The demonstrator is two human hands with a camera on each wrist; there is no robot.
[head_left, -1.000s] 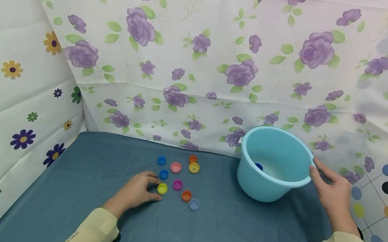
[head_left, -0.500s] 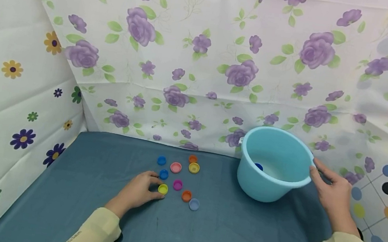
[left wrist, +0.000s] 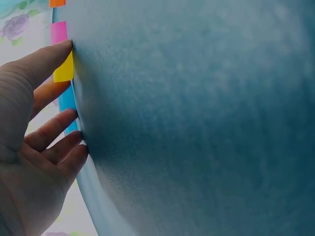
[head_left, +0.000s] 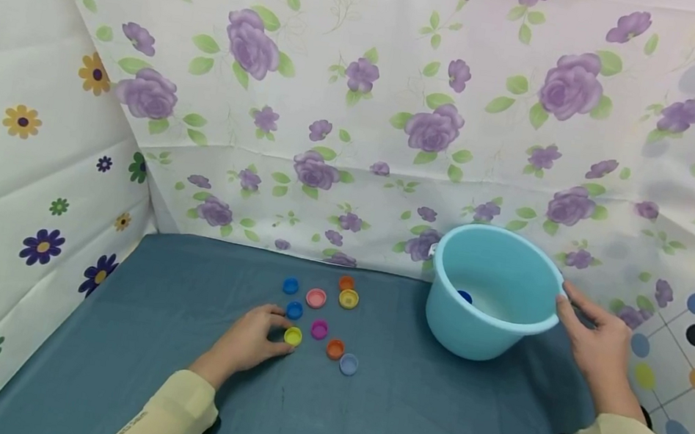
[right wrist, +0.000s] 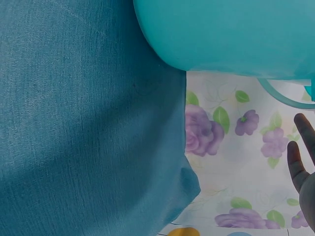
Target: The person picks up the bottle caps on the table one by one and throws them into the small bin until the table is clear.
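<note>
My left hand [head_left: 250,340] pinches a yellow bottle cap [head_left: 293,336] between thumb and index finger, down at the tabletop. In the left wrist view the thumb lies on the near side of that cap, and the other fingers spread loosely below. A blue cap [head_left: 294,310] is close to the fingertips, and a magenta cap [head_left: 320,329] lies just to the right. My right hand [head_left: 599,345] grips the rim of a light blue bucket [head_left: 470,338] on its right side. Inside the bucket a dark blue piece [head_left: 464,296] shows, partly hidden by the wall.
Several more caps lie loosely grouped: a pink cap [head_left: 315,298], a pale yellow cap [head_left: 348,299], an orange cap [head_left: 335,349] and a light blue cap [head_left: 349,364]. A blue-grey cloth [head_left: 399,417] covers the table. Behind it hangs a flowered sheet [head_left: 308,115].
My left thumb and index finger have closed onto the yellow cap, which has shifted slightly right. My right hand and the bucket stay in place.
</note>
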